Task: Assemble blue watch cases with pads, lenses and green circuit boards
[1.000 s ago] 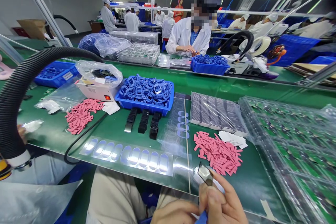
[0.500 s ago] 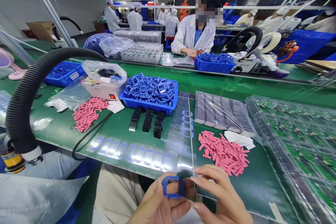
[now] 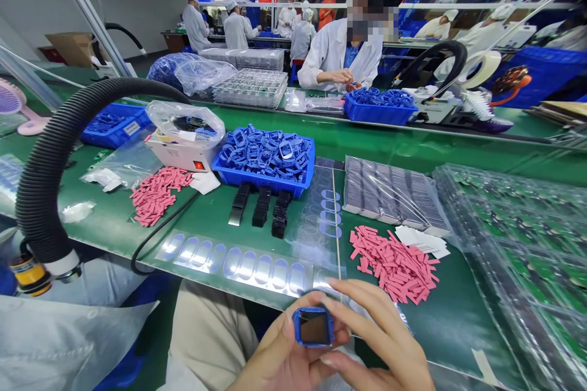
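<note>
Low in the picture, over my lap, both hands meet on a small blue rectangular frame (image 3: 313, 326) with a dark glass pane seated inside it. My left hand (image 3: 279, 357) cups the frame from below and the left. My right hand (image 3: 376, 342) pinches its right side, fingers pressed against the edge. Just beyond my hands, at the table's near edge, lies a strip of clear oval stickers (image 3: 243, 264). A pile of pink strips (image 3: 395, 264) lies to the right of it.
A blue bin of blue frames (image 3: 266, 156) sits mid-table with three rows of black parts (image 3: 261, 208) before it. Stacked clear trays (image 3: 518, 238) fill the right. A black ribbed hose (image 3: 50, 159) arches at left. A co-worker in white (image 3: 348, 55) works opposite.
A second ago my right hand held the dark pane alone above the blue frame. The pane now sits inside the frame, held flat between both hands.
</note>
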{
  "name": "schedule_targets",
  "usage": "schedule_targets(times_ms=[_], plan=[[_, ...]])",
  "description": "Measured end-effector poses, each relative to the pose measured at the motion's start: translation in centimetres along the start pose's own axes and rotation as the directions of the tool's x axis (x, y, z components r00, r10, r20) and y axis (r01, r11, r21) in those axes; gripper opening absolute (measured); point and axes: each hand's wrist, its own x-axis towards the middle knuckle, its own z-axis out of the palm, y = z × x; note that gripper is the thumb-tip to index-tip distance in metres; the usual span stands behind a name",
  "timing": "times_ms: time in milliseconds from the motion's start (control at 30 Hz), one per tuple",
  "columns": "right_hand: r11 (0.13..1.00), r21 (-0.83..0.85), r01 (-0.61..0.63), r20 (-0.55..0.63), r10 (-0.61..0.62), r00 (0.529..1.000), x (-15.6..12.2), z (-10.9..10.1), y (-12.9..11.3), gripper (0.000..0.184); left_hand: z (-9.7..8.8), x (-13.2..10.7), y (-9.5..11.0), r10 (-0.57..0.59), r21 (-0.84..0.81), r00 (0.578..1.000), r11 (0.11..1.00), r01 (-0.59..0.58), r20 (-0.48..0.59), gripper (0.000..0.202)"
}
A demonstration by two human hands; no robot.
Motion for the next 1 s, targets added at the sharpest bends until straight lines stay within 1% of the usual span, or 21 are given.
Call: schedule_targets(times_ms=[67,100,267,400,467,567,633,700,733,767,833,867,900,933,1000], plan=[[0.998,0.000,-0.057,-0.003,0.057,0.998,-0.2,0.0,-0.1,0.044,0.1,0.0,0.1,-0.007,-0.009,1.000,1.000,0.007,-0.003,0.038],[0.998,0.004,-0.067,-0.005,0.067,0.998,-0.3,0.0,-0.2,0.043,0.2,0.0,0.1,-0.014,-0.014,1.000,1.000,0.014,-0.004,0.038],[1.000,-0.010,-0.009,0.048,0.009,0.999,-0.1,-0.4,-0.3,0.023,0.5,0.0,-0.1,-0.038,-0.037,0.999,0.999,0.039,0.015,0.039],[0.999,-0.041,-0.030,0.066,0.033,0.997,0.0,-0.7,-0.6,0.029,0.5,0.1,-0.3,-0.061,-0.047,0.998,0.997,0.062,0.013,0.037],[0.999,-0.047,-0.015,0.078,0.019,0.997,0.0,-0.9,-0.7,0.032,0.5,0.1,-0.3,-0.081,-0.064,0.996,0.994,0.083,0.032,0.038],[0.999,-0.046,0.008,0.104,-0.003,0.995,0.0,-1.2,-0.8,0.030,0.8,0.0,-0.3,-0.097,-0.087,0.993,0.991,0.102,0.064,0.039],[0.999,-0.033,-0.010,0.100,0.013,0.995,0.1,-1.2,-0.8,0.028,1.0,-0.1,-0.4,-0.093,-0.064,0.995,0.993,0.096,0.044,0.037],[0.999,-0.005,-0.049,0.072,0.049,0.996,0.2,-1.2,-1.0,0.025,1.0,-0.1,-0.7,-0.043,-0.001,0.999,0.999,0.043,-0.012,0.039],[0.997,0.018,-0.076,0.048,0.075,0.996,0.3,-1.0,-1.1,0.025,1.0,-0.1,-1.0,0.008,0.047,0.999,0.999,-0.006,-0.050,0.041],[0.993,0.047,-0.105,0.023,0.104,0.994,0.4,-0.9,-1.3,0.025,0.8,-0.1,-1.3,0.082,0.113,0.993,0.991,-0.072,-0.087,0.043],[0.985,0.108,-0.138,-0.019,0.141,0.990,0.6,-0.4,-1.9,0.026,0.3,0.0,-2.0,0.261,0.273,0.954,0.938,-0.214,-0.149,0.044],[0.981,0.134,-0.140,-0.036,0.146,0.989,0.7,-0.2,-2.2,0.026,0.0,0.0,-2.3,0.332,0.338,0.927,0.904,-0.261,-0.173,0.043],[0.980,0.152,-0.131,-0.039,0.138,0.990,0.7,-0.1,-2.5,0.027,-0.5,0.0,-2.5,0.376,0.374,0.905,0.882,-0.285,-0.197,0.040],[0.980,0.160,-0.119,-0.023,0.124,0.992,0.7,-0.1,-2.6,0.029,-1.0,0.0,-2.6,0.384,0.374,0.897,0.882,-0.287,-0.219,0.038],[0.983,0.136,-0.124,0.039,0.120,0.992,0.6,-0.5,-2.2,0.037,-2.2,-0.3,-2.5,0.317,0.279,0.915,0.928,-0.246,-0.247,0.033]])
